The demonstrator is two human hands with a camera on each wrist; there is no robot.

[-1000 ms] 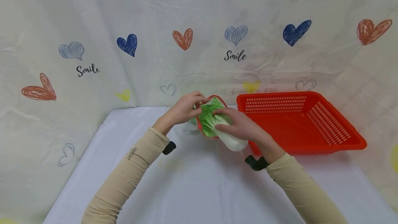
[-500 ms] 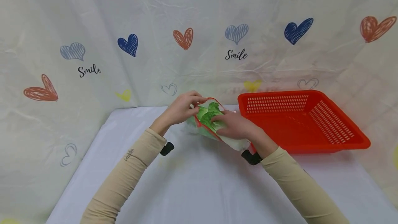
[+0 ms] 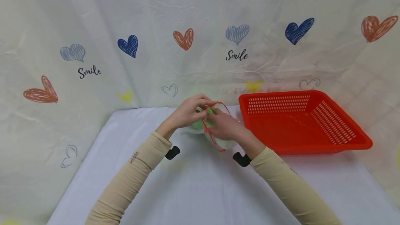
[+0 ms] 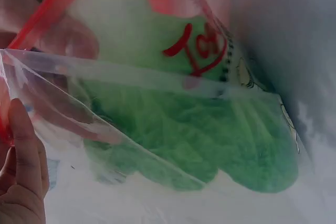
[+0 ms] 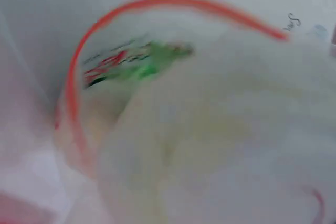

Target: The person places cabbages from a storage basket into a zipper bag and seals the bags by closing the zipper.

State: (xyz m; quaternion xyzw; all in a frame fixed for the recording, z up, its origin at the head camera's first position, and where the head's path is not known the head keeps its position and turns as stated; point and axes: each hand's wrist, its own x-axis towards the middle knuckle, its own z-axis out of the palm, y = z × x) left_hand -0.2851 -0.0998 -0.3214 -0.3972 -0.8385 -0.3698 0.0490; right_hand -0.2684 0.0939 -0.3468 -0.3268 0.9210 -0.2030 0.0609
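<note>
A clear plastic bag (image 3: 195,131) with a red zip edge has its mouth spread wide near the back of the table. My left hand (image 3: 187,112) pinches the rim of that mouth between thumb and fingers. Inside the bag lies a Chinese cabbage (image 4: 168,140), its green leaves showing through the plastic in the left wrist view. My right hand (image 3: 226,126) reaches through the mouth and holds the cabbage, fingers curled over its leafy half. In the right wrist view the pale stem (image 5: 184,161) fills the front, framed by the curved red edge. Some right fingertips are hidden.
A red plastic basket (image 3: 278,104) with slotted walls stands to the right of the hands. White cloth covers the table (image 3: 187,190). Behind it hangs a pale curtain (image 3: 206,6) printed with hearts and lettering.
The right hand has moved left and pushed the cabbage deeper into the bag. The red edge now surrounds its stem end. The left hand keeps its pinch on the rim.
</note>
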